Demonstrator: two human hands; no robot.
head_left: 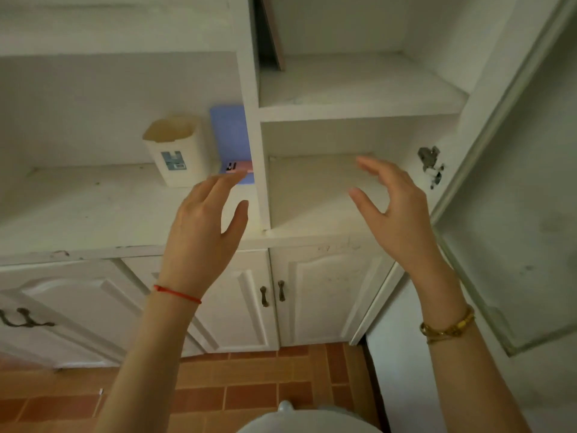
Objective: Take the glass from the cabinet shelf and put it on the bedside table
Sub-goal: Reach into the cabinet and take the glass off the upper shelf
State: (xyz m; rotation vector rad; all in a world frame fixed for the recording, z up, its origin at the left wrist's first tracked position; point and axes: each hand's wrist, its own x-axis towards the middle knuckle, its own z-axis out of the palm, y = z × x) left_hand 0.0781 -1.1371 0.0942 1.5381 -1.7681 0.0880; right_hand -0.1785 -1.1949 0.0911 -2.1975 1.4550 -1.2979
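Observation:
No glass shows anywhere in this view. A white cabinet fills the frame, with an open compartment [315, 195] at the centre and a second shelf [359, 85] above it; both look bare. My left hand [203, 226] is raised in front of the divider, fingers spread, holding nothing. My right hand [393, 207] hovers at the mouth of the centre compartment, fingers curved and apart, also holding nothing. The bedside table is out of view.
On the wide left shelf [78, 210] stand a white plastic container [176, 151] with a blue label and a blue card-like item [232, 142] against the divider. The cabinet door [512, 214] hangs open on the right. Closed lower doors [312, 295] sit above orange floor tiles.

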